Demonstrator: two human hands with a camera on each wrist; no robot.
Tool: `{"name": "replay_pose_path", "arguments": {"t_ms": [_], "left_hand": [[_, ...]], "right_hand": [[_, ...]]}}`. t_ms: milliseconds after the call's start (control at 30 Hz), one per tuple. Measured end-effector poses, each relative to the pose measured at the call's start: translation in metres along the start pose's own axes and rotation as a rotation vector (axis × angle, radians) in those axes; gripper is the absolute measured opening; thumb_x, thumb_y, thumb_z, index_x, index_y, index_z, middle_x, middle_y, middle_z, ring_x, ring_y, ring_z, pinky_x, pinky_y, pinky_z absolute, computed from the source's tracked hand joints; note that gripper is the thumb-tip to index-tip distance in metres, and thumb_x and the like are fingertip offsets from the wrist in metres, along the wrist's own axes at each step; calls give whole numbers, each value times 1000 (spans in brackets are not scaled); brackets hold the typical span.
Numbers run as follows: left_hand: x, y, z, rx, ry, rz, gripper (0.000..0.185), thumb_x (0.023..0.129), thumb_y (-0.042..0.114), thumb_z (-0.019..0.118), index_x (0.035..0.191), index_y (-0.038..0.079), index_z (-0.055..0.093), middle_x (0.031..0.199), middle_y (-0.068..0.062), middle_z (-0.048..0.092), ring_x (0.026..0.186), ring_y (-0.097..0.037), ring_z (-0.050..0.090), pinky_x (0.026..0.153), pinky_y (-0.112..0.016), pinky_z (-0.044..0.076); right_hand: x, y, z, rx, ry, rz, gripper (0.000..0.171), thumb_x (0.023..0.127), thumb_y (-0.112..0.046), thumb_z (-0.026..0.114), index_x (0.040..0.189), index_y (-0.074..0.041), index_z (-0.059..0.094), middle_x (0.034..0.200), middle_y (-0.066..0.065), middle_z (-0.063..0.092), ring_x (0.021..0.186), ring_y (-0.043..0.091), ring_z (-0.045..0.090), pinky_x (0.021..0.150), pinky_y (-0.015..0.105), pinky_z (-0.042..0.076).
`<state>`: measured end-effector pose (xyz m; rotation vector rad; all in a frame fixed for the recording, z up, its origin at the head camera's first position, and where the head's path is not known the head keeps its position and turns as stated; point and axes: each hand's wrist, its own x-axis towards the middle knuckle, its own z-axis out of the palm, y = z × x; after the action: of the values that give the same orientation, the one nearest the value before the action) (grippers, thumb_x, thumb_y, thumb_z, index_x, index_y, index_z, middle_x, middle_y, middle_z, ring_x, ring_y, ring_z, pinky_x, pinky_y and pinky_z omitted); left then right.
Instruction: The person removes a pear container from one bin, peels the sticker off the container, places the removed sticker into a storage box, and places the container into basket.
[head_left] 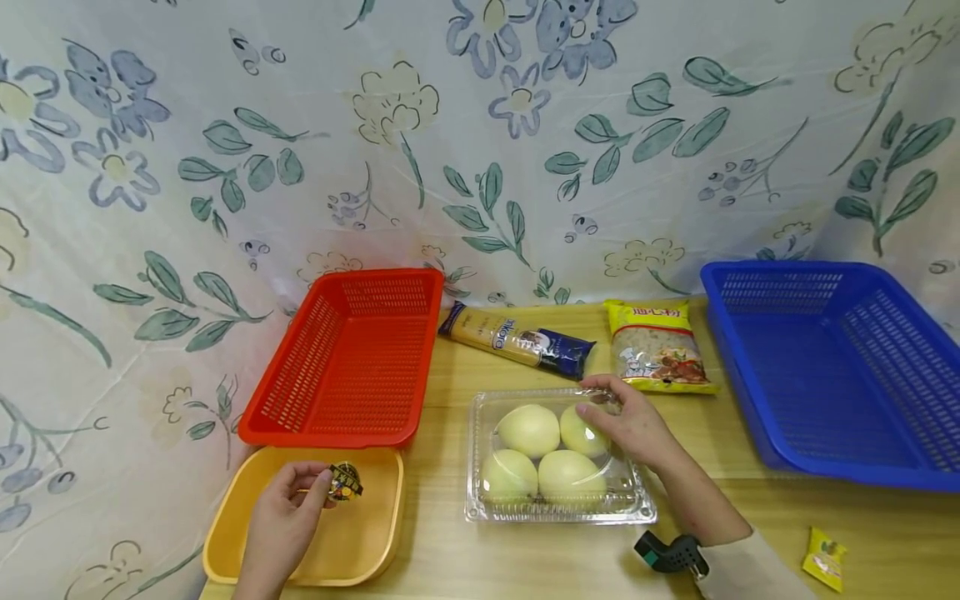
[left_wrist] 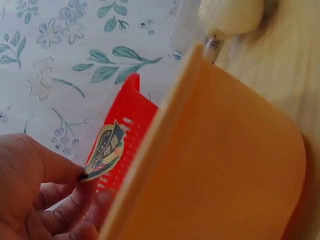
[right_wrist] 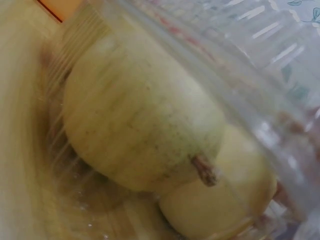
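My left hand (head_left: pixel 288 517) pinches a black-and-gold round sticker (head_left: pixel 345 482) between thumb and fingers, above the yellow-orange basin (head_left: pixel 375 546). In the left wrist view the sticker (left_wrist: pixel 106 152) appears thin and slightly bent, with fruit pictures on it. A clear plastic fruit box (head_left: pixel 555 514) stands on the table, its lid down over several pale yellow-green pears (head_left: pixel 529 430). My right hand (head_left: pixel 630 425) grips the box's far right edge, thumb on the lid and fingers over the rim. Up close, the right wrist view shows a pear (right_wrist: pixel 140 110) with a brown stem through the plastic.
Behind the basin stands a red basket (head_left: pixel 367 358); a blue basket (head_left: pixel 840 375) is at the right. A pasta packet (head_left: pixel 517 337) and a yellow food bag (head_left: pixel 660 346) lie behind the box. One small yellow packet (head_left: pixel 825 558) lies near the right front. Floral cloth (head_left: pixel 465 150) hangs behind.
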<state>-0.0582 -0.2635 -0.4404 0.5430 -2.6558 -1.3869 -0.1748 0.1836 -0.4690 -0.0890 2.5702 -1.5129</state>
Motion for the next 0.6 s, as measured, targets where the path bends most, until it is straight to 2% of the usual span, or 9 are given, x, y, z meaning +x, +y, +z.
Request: {"name": "replay_pose_path", "arguments": {"t_ms": [167, 267, 600], "left_hand": [[6, -12, -2, 176, 32, -17, 25, 99, 27, 68, 111, 5, 70, 94, -7, 73, 74, -5, 61, 63, -21, 49], [11, -17, -3, 261, 13, 1, 25, 98, 29, 69, 108, 6, 72, 90, -4, 74, 76, -8, 59, 62, -21, 46], [17, -27, -1, 360, -81, 32, 16, 98, 25, 67, 104, 11, 73, 84, 1, 75, 72, -10, 60, 63, -25, 44]], "right_hand": [[0, 1, 0, 1, 1, 2, 52, 95, -43, 71, 138, -17, 56, 138, 15, 59, 126, 35, 55, 99, 52, 48], [-1, 1, 0, 2, 0, -1, 53, 95, -44, 70, 139, -16, 56, 139, 15, 59, 126, 35, 56, 98, 52, 48], [0, 1, -1, -6, 3, -17, 51, 96, -42, 70, 138, -17, 57, 141, 16, 58, 133, 39, 51, 106, 62, 42]]}}
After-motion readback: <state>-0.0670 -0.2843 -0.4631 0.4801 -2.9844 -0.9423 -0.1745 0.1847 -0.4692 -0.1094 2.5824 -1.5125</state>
